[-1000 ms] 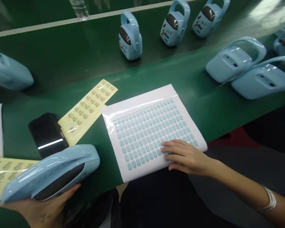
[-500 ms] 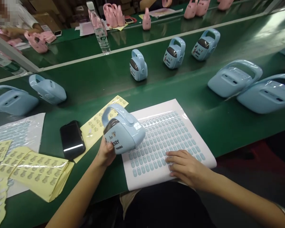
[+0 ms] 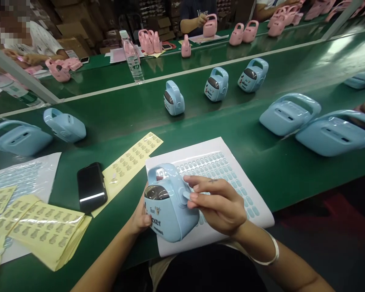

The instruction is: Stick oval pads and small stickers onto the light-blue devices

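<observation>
My left hand [image 3: 141, 217] grips a light-blue plastic device [image 3: 170, 211] with a carry handle, a dark window and printed lettering, holding it tilted above the sticker sheet. Between the thumb and fingers of my right hand [image 3: 222, 205] is a small pale-blue oval sticker [image 3: 187, 195], at the round handle joint on the device's side. Whether the sticker touches the joint I cannot tell. Under both hands lies a white sheet [image 3: 228, 148] bearing rows of such oval stickers. The far fingers of my left hand are hidden behind the device.
Left of me lie a black phone [image 3: 91, 186], a yellow label strip [image 3: 130, 158] and a stack of yellow label sheets [image 3: 48, 227]. More blue devices [image 3: 217, 85] stand along the green bench [image 3: 118, 111]. A water bottle [image 3: 134, 61] stands beyond; co-workers handle pink devices [image 3: 209, 26].
My right hand has left the sheet and come up to the device's side with an oval sticker. My left hand has brought the device lower and slightly right. The view has tilted up.
</observation>
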A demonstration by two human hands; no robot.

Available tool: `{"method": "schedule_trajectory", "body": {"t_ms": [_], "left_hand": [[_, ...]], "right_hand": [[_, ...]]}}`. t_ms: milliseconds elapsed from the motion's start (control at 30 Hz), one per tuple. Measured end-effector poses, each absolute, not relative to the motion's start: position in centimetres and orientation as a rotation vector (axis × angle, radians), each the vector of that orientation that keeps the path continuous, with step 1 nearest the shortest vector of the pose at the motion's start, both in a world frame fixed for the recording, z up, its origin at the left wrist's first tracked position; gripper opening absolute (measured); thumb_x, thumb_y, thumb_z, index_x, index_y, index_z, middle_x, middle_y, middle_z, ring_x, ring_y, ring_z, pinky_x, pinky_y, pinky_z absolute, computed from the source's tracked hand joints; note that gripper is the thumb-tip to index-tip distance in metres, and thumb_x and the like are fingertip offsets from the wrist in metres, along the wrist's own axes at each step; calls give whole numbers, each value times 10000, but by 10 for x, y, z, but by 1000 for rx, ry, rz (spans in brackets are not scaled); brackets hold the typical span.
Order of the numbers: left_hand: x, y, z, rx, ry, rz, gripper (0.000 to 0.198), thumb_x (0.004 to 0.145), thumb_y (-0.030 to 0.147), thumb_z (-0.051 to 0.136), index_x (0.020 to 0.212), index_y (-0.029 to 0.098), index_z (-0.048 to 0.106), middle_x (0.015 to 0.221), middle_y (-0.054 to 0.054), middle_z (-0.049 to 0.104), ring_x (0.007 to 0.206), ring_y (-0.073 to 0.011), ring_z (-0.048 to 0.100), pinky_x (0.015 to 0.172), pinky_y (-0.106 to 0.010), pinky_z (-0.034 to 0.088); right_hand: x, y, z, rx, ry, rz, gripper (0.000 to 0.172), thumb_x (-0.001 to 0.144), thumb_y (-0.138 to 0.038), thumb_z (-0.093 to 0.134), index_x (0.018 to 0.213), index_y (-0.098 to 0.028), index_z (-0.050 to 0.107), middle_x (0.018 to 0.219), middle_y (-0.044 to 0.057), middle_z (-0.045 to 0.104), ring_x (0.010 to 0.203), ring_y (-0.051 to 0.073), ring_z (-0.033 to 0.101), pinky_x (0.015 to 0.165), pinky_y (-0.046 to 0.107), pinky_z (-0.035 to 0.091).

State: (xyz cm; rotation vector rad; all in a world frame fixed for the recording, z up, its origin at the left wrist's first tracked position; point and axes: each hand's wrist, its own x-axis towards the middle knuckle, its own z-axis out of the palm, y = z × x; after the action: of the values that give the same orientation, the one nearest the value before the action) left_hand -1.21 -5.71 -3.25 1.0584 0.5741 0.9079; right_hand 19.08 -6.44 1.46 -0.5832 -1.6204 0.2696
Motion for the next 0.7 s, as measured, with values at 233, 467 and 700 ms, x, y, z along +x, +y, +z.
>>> {"method": "schedule_trajectory", "body": {"t_ms": [233,467,700], "left_hand": [[-10,-58,-29,1137,627,953,824,626,536,689,1325,281,335,1060,-81,582,896,-271,602,826,-422,479],[-13,-52,-16,1256,674,963,814,642,558,685,1329,272,353,1062,-85,576,957,-279,579,818,-390,472],[-16,-55,-24,1186,695,986,844,624,547,702,1336,271,342,1058,-84,590,933,-283,596,808,-404,491]], "right_hand": [[192,-64,7,-622,-1615,164,419,776,15,617,1161,-148,588,893,53,581,982,260,646,771,357,636],[188,-63,16,-650,-1649,197,361,763,0,638,1103,-121,623,857,63,638,961,254,657,789,350,631],[197,-58,29,-657,-1823,297,102,820,-70,604,909,-81,652,815,99,662,1004,240,633,868,350,580]]}}
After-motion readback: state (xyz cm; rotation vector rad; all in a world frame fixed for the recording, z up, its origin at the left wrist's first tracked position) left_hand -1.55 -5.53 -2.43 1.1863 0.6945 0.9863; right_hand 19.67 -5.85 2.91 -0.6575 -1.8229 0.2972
